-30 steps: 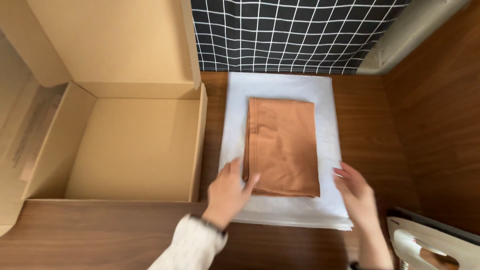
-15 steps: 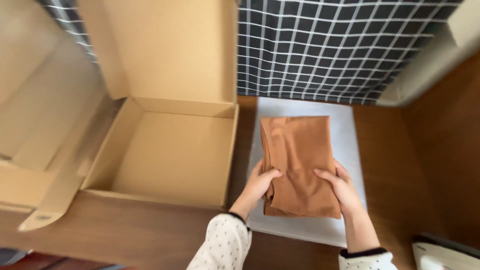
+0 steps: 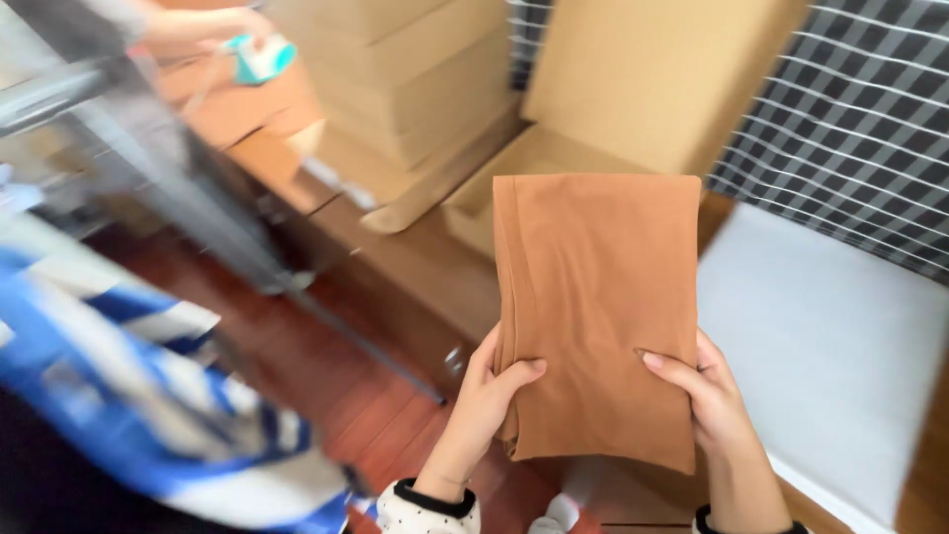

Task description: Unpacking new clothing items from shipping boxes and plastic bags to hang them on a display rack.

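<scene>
A folded tan cloth (image 3: 593,316) is held up in the air between two bare hands, its lower edge pinched on both sides. The left hand (image 3: 487,391) grips the cloth's lower left edge, thumb lying across the front and fingers curled behind. The right hand (image 3: 704,388) grips the lower right edge the same way, thumb on the front face, the other fingers hidden behind the cloth. Both hands are closed on the fabric, which hangs flat and upright above them.

Behind the cloth stands an open cardboard box (image 3: 554,168) with its lid raised. To the cloth's right lies a white sheet (image 3: 840,346) on the tabletop (image 3: 924,485), backed by a black wall with a white grid (image 3: 850,129). To the cloth's upper left, stacked flat cartons (image 3: 395,79) rest beside another person's hand (image 3: 203,25) holding a teal tape dispenser (image 3: 259,57). Blurred blue-and-white striped fabric (image 3: 129,396) fills the area left of the cloth, above a reddish wooden floor (image 3: 346,396).
</scene>
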